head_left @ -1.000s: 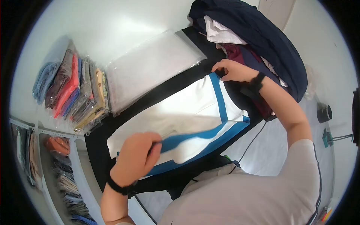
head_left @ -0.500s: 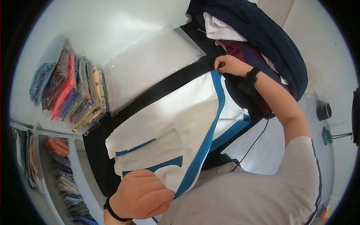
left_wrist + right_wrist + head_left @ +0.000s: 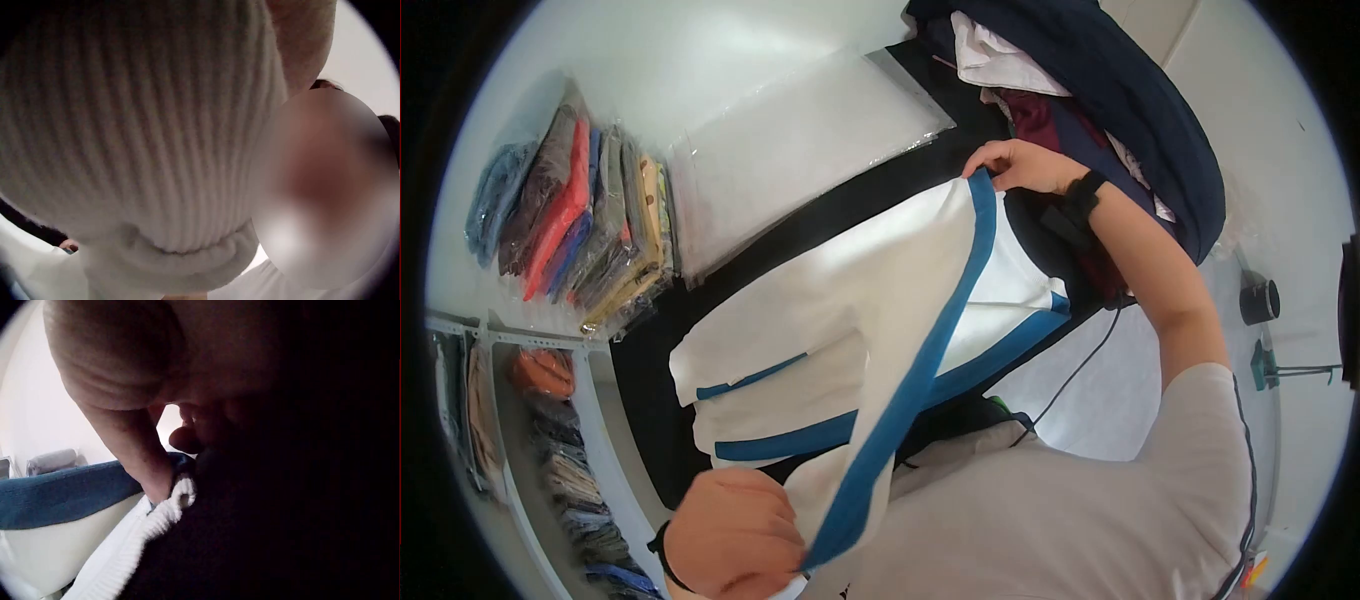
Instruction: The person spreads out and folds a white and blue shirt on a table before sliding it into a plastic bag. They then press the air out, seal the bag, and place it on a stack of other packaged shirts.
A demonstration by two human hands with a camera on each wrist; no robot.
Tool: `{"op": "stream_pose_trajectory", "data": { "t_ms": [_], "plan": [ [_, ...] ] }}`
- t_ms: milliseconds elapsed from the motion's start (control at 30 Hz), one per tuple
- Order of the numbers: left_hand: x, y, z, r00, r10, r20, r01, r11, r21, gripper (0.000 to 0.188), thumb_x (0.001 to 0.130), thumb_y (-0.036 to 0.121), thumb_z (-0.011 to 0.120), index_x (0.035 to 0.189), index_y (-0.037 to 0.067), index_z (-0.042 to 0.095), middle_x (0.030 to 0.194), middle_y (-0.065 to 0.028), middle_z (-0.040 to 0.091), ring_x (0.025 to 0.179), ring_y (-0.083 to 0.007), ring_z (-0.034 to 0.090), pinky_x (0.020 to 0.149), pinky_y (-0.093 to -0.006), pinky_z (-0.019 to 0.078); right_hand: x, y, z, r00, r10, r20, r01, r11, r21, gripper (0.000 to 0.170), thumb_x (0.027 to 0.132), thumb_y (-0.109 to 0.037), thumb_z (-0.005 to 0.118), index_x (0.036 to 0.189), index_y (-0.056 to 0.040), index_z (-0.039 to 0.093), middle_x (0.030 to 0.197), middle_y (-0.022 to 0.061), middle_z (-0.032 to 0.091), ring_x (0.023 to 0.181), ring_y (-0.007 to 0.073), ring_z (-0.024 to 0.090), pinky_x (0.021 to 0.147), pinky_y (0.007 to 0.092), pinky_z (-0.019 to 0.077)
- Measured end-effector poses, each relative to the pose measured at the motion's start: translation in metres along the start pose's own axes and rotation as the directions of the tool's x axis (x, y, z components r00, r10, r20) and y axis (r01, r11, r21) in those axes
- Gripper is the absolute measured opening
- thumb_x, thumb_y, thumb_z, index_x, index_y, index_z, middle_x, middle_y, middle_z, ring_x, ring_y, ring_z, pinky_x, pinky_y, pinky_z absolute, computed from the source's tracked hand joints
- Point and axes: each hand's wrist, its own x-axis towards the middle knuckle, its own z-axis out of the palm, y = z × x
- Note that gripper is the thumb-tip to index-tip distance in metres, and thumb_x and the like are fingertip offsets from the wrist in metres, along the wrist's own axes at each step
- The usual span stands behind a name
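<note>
A white knit cardigan with wide blue edging lies spread over a black-covered table. At the near left, my left hand grips the lower end of one blue-edged front panel, which stretches diagonally and is raised toward the body. My right hand pinches the other end of that blue band at the far right, thumb and fingertips on it. The right wrist view shows the thumb pressed on blue trim beside a white ribbed edge. Pale ribbed knit fills most of the left wrist view, hiding the left fingers.
Clear plastic bags lie stacked along the table's back. Bagged folded clothes stand at the left, above shelves holding more clothes. A heap of dark garments sits at the far right. A thin cable hangs near the table's right end.
My left hand has drawn the blue-edged panel down and toward the body, unfolding it from over the cardigan. The right hand keeps its hold at the far corner.
</note>
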Motion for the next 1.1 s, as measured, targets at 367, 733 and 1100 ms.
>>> {"op": "stream_pose_trajectory", "data": {
  "t_ms": [367,733,1100],
  "plan": [
    [-0.075,-0.115,-0.046,0.54,-0.655,-0.528,0.688,0.705,-0.171,0.018,0.09,0.011,0.055,0.103,0.0,0.053,0.091,0.0012,0.054,0.083,-0.0057,0.048,0.075,-0.0192,0.0374,-0.001,-0.013,-0.001,0.996,0.083,0.043,-0.07,0.964,-0.255,0.026,0.075,-0.001,0.064,0.1,-0.0084,0.067,0.084,0.0011,0.047,0.08,0.0132,0.047,0.076,0.0254,0.0395],
    [-0.114,-0.113,-0.036,0.432,-0.667,-0.606,0.319,0.742,-0.589,0.01,0.088,0.007,0.056,0.097,0.004,0.052,0.086,0.0013,0.058,0.076,-0.0059,0.053,0.069,-0.0193,0.042,0.013,-0.001,-0.009,0.991,0.131,0.035,-0.124,0.98,-0.156,0.022,0.086,-0.018,0.063,0.098,0.0,0.067,0.088,0.0029,0.063,0.083,0.011,0.054,0.077,0.0241,0.0435],
    [-0.144,-0.168,-0.039,0.298,-0.743,-0.599,0.523,0.652,-0.548,0.016,0.089,0.012,0.058,0.102,0.003,0.057,0.088,-0.0012,0.063,0.074,-0.0053,0.058,0.065,-0.0183,0.0452,0.013,-0.005,-0.004,0.981,0.19,-0.044,-0.194,0.972,-0.13,0.017,0.086,-0.019,0.062,0.088,-0.0018,0.064,0.08,-0.001,0.059,0.077,0.0081,0.05,0.072,0.0217,0.04]
  ]
}}
